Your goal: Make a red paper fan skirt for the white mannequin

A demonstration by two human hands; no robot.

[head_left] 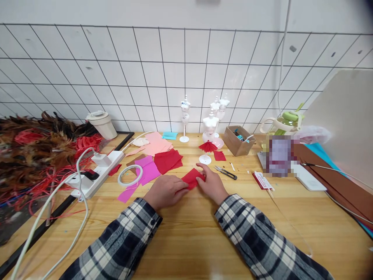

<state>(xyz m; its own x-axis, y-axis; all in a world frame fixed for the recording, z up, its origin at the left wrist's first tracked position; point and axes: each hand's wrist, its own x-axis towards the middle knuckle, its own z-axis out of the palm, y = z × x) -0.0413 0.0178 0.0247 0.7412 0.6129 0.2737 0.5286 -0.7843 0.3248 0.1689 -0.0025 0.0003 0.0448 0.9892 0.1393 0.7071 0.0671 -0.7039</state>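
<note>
A small red square of thin cloth or paper (192,177) lies between my hands on the wooden table. My left hand (166,190) is closed, its fingertips pinching the left edge of the square. On the other side, my right hand (214,184) grips the right edge, with the index finger bent over the top. Just behind them are a round white stand base (205,159), a pleated red piece (208,146) in front of a small white dress form (210,124), and another red square (219,155). Thread snips (225,172) lie right of my right hand.
Red (167,161), magenta (148,169) and peach sheets (157,144) lie to the left, with a tape roll (130,175) and a power strip (99,175). A cardboard box (239,142), a red-and-white packet (262,181) and a jug (287,122) stand or lie to the right.
</note>
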